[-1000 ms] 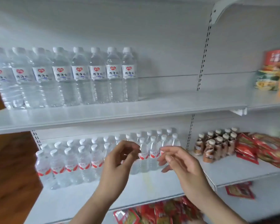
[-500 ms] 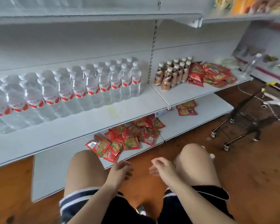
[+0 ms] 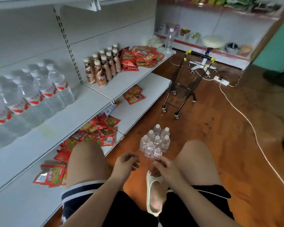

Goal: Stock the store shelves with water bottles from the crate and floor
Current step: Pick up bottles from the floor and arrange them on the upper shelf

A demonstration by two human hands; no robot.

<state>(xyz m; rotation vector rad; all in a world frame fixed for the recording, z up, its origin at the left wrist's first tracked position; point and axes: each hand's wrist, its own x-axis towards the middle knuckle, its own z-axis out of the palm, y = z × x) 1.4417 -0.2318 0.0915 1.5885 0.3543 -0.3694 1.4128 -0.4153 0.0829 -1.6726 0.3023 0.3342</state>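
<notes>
A cluster of several small clear water bottles point(image 3: 155, 141) with white caps stands on the wooden floor between my knees. My left hand point(image 3: 125, 164) hovers just left of the nearest bottles, fingers loosely curled and holding nothing. My right hand point(image 3: 162, 166) reaches toward the closest bottle from below; its fingertips are near that bottle's base, and contact cannot be told. Rows of water bottles point(image 3: 31, 97) with red-and-white labels fill the left part of the white middle shelf point(image 3: 82, 112).
Brown drink bottles point(image 3: 103, 66) and red snack packets point(image 3: 141, 58) sit farther along the shelf; more red packets point(image 3: 95, 130) lie on the bottom shelf. A small wire shopping cart point(image 3: 185, 86) stands ahead on the floor. A white cable point(image 3: 246, 117) crosses the floor at right.
My view has swung down and right from the shelves to the floor. Both hands dropped from shelf height to between my knees, and the floor bottles came into view.
</notes>
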